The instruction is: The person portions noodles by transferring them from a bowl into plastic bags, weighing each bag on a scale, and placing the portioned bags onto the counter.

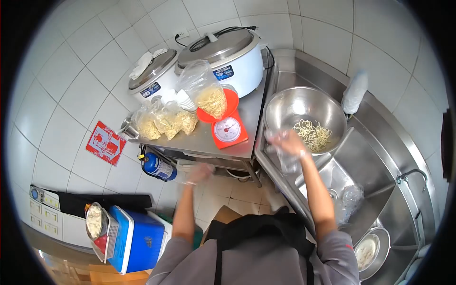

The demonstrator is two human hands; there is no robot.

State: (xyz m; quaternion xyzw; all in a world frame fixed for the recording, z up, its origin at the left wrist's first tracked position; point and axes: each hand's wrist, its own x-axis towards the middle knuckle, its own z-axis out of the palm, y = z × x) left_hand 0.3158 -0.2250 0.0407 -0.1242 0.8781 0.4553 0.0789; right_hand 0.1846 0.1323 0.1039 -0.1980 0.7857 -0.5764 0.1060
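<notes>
My right hand [288,144], in what looks like a clear plastic glove, is over the near-left rim of a large steel bowl [304,102]. Thin clear plastic hangs below it; whether the fingers grip this I cannot make out. A small heap of yellow noodles [313,135] lies in the bowl. My left hand [200,174] is smeared by motion, low in front of the steel table, and its fingers do not show clearly. On the table stands a red dial scale [229,129], with an open plastic bag of noodles [211,100] in its pan.
Several bags of noodles [166,121] lie left of the scale. Two rice cookers [242,64] stand behind. At right, a steel sink [368,178] holds crumpled clear plastic [350,202] and a metal bowl [380,247]. A fire extinguisher [156,166] and blue cooler [137,240] are at left.
</notes>
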